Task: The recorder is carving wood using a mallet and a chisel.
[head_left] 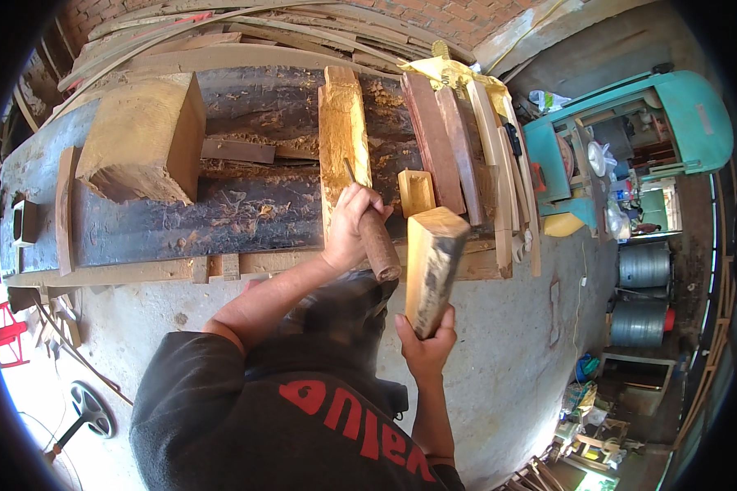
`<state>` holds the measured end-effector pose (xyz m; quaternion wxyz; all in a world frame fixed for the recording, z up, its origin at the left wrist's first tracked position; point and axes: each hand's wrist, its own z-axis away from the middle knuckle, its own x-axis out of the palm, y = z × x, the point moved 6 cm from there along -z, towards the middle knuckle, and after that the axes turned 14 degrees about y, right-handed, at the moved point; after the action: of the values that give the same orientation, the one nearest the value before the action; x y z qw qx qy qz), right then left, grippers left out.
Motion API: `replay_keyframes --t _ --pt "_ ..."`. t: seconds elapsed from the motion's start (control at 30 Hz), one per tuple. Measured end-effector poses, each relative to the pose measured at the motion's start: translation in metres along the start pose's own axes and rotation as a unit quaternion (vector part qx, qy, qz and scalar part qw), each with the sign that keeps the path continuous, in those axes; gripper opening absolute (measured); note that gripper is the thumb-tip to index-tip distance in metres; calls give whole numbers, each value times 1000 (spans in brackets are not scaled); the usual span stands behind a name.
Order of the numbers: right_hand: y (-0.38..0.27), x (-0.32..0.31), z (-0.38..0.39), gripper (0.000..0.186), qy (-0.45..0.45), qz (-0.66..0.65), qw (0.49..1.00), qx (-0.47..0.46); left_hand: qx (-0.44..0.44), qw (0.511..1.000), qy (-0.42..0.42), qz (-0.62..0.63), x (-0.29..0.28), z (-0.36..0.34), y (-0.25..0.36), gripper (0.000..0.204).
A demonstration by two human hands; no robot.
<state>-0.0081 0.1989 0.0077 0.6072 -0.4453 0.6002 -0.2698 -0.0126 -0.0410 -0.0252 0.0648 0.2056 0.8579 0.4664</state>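
Observation:
My left hand (349, 225) is closed round a chisel (378, 244) with a thick brown wooden handle. Its thin blade points away from me, onto a long yellowish timber (343, 123) that lies across the dark workbench (262, 214). Chipped, rough wood shows along the timber's top face. Gripped low in my right hand (427, 350) is a square wooden block (434, 270), raised upright beside the chisel handle and apart from it. One side of the block is dark and worn. Just beyond the block, a small hollowed wooden box (416, 193) rests on the bench.
A big squared wood block (143, 135) sits on the bench's left. Reddish boards (434, 143) and pale strips (493, 147) lie at right. Wood chips litter the top. Long planks (246, 56) are stacked behind. A teal machine (696, 123) and metal drums (637, 323) stand right.

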Motion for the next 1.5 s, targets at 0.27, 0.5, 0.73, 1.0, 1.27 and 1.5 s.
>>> replay_keyframes --t 0.27,0.5,0.73,1.0,1.27,1.5 --pt "0 11 -4 44 -16 82 990 -111 -5 997 54 63 9 11 -20 31" --pt "-47 -15 10 32 -12 -21 953 -303 0 997 64 41 2 12 -19 31" --pt "-20 -6 5 42 65 -79 990 -98 -48 992 98 58 -3 1 -23 33" --pt "-4 1 7 38 19 -16 995 -100 13 999 33 13 0 6 -9 32" --pt "-20 -10 1 50 -19 -67 997 -24 7 998 49 -40 -5 -5 -5 30" --pt "12 21 0 58 -50 35 997 -45 -9 999 49 6 0 -6 -12 29"
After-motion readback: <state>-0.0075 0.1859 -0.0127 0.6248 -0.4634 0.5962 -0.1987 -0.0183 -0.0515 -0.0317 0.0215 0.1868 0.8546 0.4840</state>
